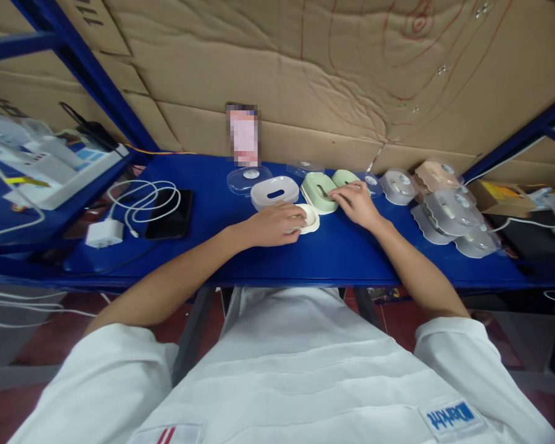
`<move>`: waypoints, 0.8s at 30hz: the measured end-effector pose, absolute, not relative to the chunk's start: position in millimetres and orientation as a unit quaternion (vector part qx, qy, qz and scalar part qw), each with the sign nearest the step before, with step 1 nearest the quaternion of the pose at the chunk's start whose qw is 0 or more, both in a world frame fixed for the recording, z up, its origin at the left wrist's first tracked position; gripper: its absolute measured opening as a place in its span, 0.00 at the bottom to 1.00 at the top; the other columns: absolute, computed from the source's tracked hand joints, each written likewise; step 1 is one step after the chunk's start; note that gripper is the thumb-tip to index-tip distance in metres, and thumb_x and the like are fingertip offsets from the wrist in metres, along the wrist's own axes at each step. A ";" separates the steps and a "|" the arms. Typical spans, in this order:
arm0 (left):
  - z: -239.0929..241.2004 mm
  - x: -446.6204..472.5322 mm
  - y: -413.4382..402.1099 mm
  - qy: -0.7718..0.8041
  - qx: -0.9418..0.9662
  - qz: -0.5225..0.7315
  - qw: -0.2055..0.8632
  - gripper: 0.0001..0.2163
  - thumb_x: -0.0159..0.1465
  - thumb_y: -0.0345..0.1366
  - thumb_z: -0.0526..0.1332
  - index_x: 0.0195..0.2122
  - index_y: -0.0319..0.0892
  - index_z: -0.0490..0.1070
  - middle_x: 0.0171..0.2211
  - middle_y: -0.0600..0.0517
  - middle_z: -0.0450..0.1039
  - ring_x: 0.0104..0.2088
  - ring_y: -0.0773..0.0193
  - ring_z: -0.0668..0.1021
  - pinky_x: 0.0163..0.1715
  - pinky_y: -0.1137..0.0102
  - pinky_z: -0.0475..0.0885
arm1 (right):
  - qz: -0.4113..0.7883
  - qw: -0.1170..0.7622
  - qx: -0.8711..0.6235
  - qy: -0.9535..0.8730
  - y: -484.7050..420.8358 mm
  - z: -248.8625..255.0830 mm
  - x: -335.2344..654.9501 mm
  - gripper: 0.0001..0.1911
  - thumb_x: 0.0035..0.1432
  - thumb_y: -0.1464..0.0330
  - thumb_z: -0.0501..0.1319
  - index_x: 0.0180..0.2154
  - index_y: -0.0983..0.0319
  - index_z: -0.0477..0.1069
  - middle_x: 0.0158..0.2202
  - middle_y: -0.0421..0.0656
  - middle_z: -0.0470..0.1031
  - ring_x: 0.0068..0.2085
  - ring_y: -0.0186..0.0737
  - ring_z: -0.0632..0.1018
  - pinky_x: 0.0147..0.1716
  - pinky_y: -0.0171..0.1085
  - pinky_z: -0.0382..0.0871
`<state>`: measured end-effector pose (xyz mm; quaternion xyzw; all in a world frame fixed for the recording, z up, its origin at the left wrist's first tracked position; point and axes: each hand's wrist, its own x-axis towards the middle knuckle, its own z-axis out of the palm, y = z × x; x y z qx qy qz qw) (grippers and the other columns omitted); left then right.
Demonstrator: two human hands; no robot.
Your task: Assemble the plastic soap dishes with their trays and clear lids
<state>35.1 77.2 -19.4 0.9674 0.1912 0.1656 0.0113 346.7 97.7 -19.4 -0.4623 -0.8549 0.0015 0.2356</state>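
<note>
My left hand (281, 223) lies over a cream oval tray (311, 219), its fingers curled on the left rim and partly hiding it. My right hand (358, 202) has its fingertips together at the right edge of a pale green soap dish (318, 190) with a slot in its middle. A second pale green piece (343, 177) shows behind those fingers. Left of the green dish sits a white oval soap dish (275, 193), also slotted. Clear oval lids (248, 181) lie behind the dishes.
Several lidded soap dishes (453, 211) are stacked at the right, with a grey one (398, 186) beside them. A phone (244, 135) leans on the cardboard wall. At the left lie a dark phone (170, 214), a white cable and a charger (104, 234). Blue shelf posts flank the blue tabletop (259, 265).
</note>
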 end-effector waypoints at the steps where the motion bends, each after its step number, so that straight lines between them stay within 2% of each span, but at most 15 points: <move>1: -20.2 35.1 77.6 0.186 0.968 0.170 0.011 0.13 0.74 0.33 0.58 0.54 0.45 0.81 0.56 0.45 0.82 0.57 0.52 0.81 0.58 0.58 0.72 | -0.001 0.248 -0.470 -0.847 99.4 -19.0 351.0 0.25 0.80 0.53 0.48 0.53 0.54 0.82 0.52 0.47 0.87 0.54 0.53 0.84 0.66 0.58 0.61; 4: -23.6 34.9 78.9 0.177 0.970 0.169 0.000 0.12 0.74 0.37 0.61 0.54 0.45 0.80 0.57 0.44 0.81 0.58 0.50 0.81 0.59 0.57 0.71 | 0.000 0.232 -0.456 -0.859 100.6 -18.5 358.2 0.25 0.76 0.46 0.56 0.58 0.54 0.80 0.58 0.48 0.84 0.60 0.57 0.81 0.66 0.58 0.61; 6: -24.5 35.1 79.0 0.172 0.972 0.160 -0.005 0.11 0.73 0.41 0.65 0.53 0.44 0.80 0.56 0.44 0.81 0.57 0.49 0.81 0.59 0.56 0.71 | 0.004 0.206 -0.436 -0.876 99.1 -19.5 356.4 0.26 0.74 0.46 0.59 0.60 0.54 0.79 0.60 0.48 0.83 0.62 0.57 0.81 0.68 0.59 0.58; 10: -19.1 37.0 73.7 0.159 0.968 0.193 0.021 0.09 0.76 0.38 0.60 0.50 0.43 0.78 0.52 0.46 0.83 0.55 0.53 0.81 0.57 0.58 0.72 | -0.041 0.241 -0.463 -0.852 95.2 -18.5 349.1 0.24 0.77 0.50 0.55 0.59 0.55 0.79 0.57 0.49 0.85 0.59 0.55 0.82 0.67 0.57 0.61; 15: -14.1 37.8 74.3 0.177 0.950 0.258 -0.007 0.11 0.79 0.36 0.55 0.51 0.45 0.78 0.53 0.46 0.83 0.55 0.54 0.81 0.57 0.57 0.70 | -0.094 0.254 -0.478 -0.836 97.7 -5.7 362.0 0.22 0.78 0.57 0.52 0.62 0.54 0.76 0.65 0.49 0.79 0.66 0.55 0.77 0.67 0.56 0.61; 19: -18.2 31.1 90.8 0.243 0.931 0.271 -0.039 0.14 0.80 0.42 0.54 0.52 0.45 0.79 0.51 0.44 0.83 0.53 0.51 0.81 0.55 0.54 0.70 | -0.156 0.267 -0.594 -0.743 111.6 3.3 408.0 0.24 0.76 0.62 0.52 0.65 0.57 0.74 0.66 0.53 0.76 0.67 0.60 0.74 0.66 0.60 0.64; 22: -18.1 25.3 100.2 0.320 0.905 0.279 -0.027 0.16 0.80 0.43 0.52 0.54 0.48 0.79 0.54 0.44 0.81 0.56 0.48 0.79 0.58 0.50 0.68 | -0.168 0.236 -0.726 -0.624 122.5 -2.2 449.7 0.28 0.71 0.59 0.58 0.66 0.63 0.72 0.70 0.62 0.70 0.68 0.69 0.71 0.65 0.68 0.63; 24: -16.4 22.7 101.8 0.375 0.884 0.279 -0.023 0.15 0.79 0.41 0.53 0.56 0.50 0.79 0.59 0.42 0.78 0.60 0.44 0.77 0.61 0.46 0.66 | -0.142 0.198 -0.788 -0.566 128.4 -12.0 471.1 0.33 0.67 0.56 0.64 0.67 0.66 0.70 0.70 0.67 0.67 0.70 0.74 0.68 0.65 0.73 0.60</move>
